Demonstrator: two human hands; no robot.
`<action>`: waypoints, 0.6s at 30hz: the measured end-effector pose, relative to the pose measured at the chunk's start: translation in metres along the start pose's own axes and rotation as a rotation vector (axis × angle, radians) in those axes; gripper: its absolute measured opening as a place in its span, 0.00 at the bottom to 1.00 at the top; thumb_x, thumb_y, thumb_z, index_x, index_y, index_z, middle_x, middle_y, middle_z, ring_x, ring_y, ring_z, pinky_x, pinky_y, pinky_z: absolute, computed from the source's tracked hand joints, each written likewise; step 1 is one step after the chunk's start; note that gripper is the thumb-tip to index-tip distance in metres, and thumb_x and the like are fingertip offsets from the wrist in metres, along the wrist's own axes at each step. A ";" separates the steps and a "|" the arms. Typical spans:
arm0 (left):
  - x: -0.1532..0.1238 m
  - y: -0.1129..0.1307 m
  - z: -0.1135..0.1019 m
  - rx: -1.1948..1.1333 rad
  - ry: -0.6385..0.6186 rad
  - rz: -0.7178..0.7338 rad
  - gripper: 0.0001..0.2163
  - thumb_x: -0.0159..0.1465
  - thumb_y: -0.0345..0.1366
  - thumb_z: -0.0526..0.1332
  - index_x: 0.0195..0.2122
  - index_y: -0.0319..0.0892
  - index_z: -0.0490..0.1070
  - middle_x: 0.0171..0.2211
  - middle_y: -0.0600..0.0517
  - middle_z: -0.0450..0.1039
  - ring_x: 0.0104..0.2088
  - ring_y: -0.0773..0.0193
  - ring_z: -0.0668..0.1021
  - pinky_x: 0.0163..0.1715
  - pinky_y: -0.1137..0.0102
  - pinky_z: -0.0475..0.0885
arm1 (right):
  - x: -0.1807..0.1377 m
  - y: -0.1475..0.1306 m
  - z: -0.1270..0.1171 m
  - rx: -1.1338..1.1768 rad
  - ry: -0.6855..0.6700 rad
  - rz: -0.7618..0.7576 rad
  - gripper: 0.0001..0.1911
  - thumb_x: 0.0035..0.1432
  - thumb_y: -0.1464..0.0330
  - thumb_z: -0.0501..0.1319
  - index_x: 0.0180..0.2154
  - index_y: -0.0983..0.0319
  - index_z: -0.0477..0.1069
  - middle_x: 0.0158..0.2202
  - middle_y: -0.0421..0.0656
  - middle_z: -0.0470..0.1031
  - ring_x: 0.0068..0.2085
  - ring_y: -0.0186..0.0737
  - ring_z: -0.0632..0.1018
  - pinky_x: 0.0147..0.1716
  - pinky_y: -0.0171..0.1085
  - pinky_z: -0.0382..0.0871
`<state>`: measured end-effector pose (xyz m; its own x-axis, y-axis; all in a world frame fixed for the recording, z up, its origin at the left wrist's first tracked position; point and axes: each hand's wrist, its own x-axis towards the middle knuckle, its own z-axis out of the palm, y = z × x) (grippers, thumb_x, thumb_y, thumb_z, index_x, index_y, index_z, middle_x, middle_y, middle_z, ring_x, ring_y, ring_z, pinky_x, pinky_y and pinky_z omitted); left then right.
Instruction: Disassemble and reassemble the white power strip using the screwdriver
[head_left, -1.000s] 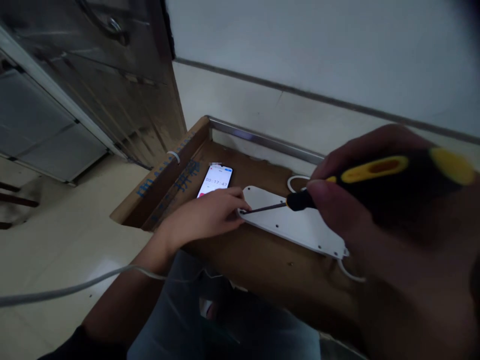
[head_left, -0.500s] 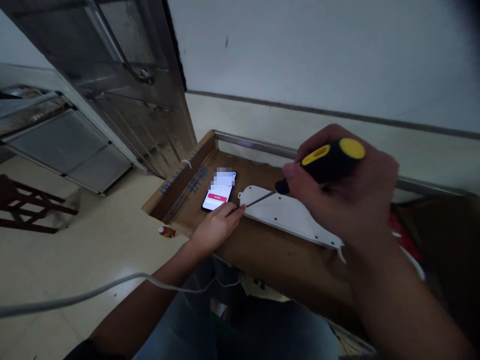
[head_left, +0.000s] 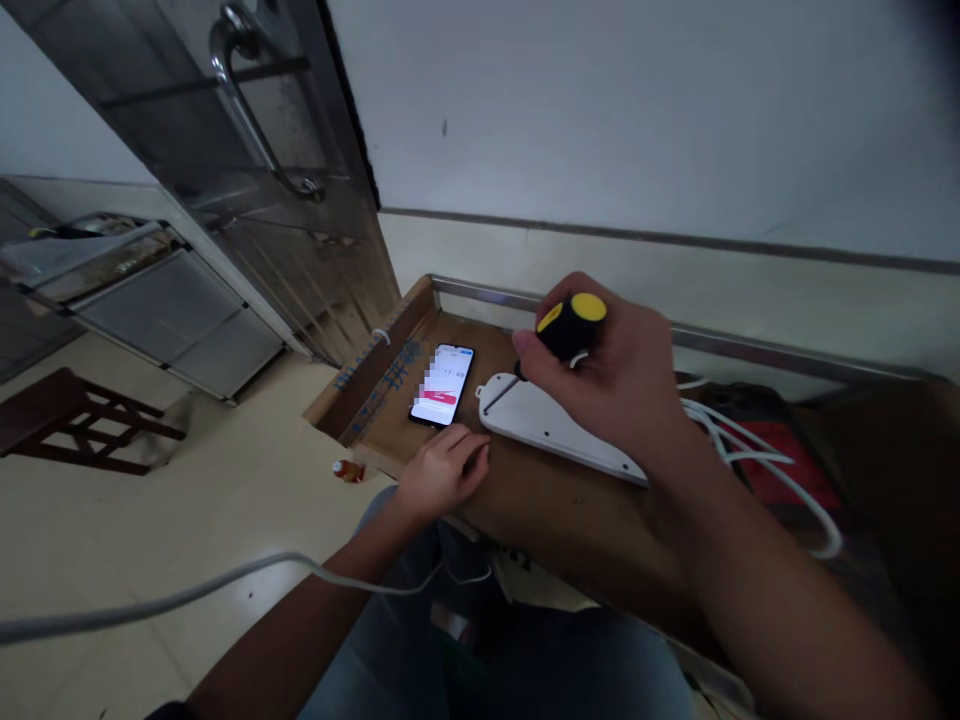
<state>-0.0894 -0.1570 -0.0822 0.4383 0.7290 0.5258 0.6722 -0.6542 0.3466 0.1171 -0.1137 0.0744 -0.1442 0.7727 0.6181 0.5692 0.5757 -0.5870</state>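
Observation:
In the head view my right hand (head_left: 611, 365) is closed around the black-and-yellow handle of a screwdriver (head_left: 574, 325). The thin shaft slants down left, its tip at the left end of a long white casing (head_left: 562, 425) that resembles an upturned power strip. Dark screw holes or screws dot the casing's face. My left hand (head_left: 442, 470) rests on the cardboard just below the casing's left end, fingers curled toward the thumb; anything between them is hidden. A lit phone (head_left: 444, 385) lies just beyond the left hand.
Brown cardboard (head_left: 525, 490) with a raised left side covers the work surface. White cable (head_left: 787, 470) loops over a red-and-black item at right. Another pale cable (head_left: 225, 575) crosses my left forearm. A wooden stool (head_left: 82, 415) and a small bottle (head_left: 349, 470) are on the floor.
My left hand has drawn back from the screwdriver tip and curled in. The right hand with the screwdriver has moved left, the screwdriver now steeper. The view has shifted slightly.

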 end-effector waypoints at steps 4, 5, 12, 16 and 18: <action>0.000 -0.002 0.000 0.001 0.003 -0.024 0.08 0.72 0.32 0.57 0.44 0.40 0.77 0.34 0.49 0.77 0.34 0.63 0.79 0.36 0.69 0.75 | 0.001 -0.002 0.000 0.018 -0.012 -0.015 0.18 0.59 0.55 0.64 0.34 0.62 0.64 0.22 0.36 0.65 0.23 0.26 0.62 0.27 0.33 0.56; 0.000 -0.002 0.000 -0.002 0.000 -0.027 0.08 0.72 0.32 0.57 0.43 0.40 0.77 0.34 0.49 0.77 0.34 0.63 0.79 0.36 0.69 0.75 | 0.001 -0.003 0.001 0.022 -0.016 -0.016 0.18 0.59 0.55 0.64 0.33 0.62 0.64 0.22 0.36 0.65 0.23 0.26 0.62 0.27 0.32 0.56; 0.001 -0.002 -0.001 -0.054 -0.043 -0.073 0.08 0.72 0.32 0.57 0.42 0.41 0.76 0.34 0.49 0.76 0.34 0.63 0.78 0.37 0.69 0.74 | 0.005 -0.005 0.001 -0.012 -0.045 0.016 0.23 0.61 0.49 0.63 0.32 0.62 0.63 0.20 0.36 0.63 0.22 0.26 0.62 0.26 0.32 0.56; 0.000 -0.005 0.000 -0.117 -0.052 -0.113 0.07 0.70 0.32 0.58 0.41 0.43 0.77 0.36 0.49 0.76 0.34 0.63 0.78 0.37 0.69 0.73 | 0.013 0.004 0.015 -0.038 0.038 0.003 0.22 0.61 0.50 0.63 0.37 0.63 0.65 0.32 0.44 0.72 0.31 0.33 0.71 0.34 0.36 0.66; 0.000 -0.005 0.001 -0.163 -0.038 -0.145 0.07 0.69 0.33 0.59 0.42 0.43 0.77 0.35 0.49 0.76 0.34 0.63 0.78 0.37 0.69 0.73 | 0.016 0.009 0.028 -0.020 0.081 -0.043 0.22 0.64 0.52 0.60 0.49 0.63 0.65 0.44 0.49 0.74 0.39 0.38 0.75 0.41 0.39 0.72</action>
<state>-0.0916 -0.1536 -0.0847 0.3687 0.8227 0.4326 0.6258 -0.5638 0.5390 0.0976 -0.0886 0.0648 -0.1034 0.7229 0.6832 0.5803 0.6017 -0.5488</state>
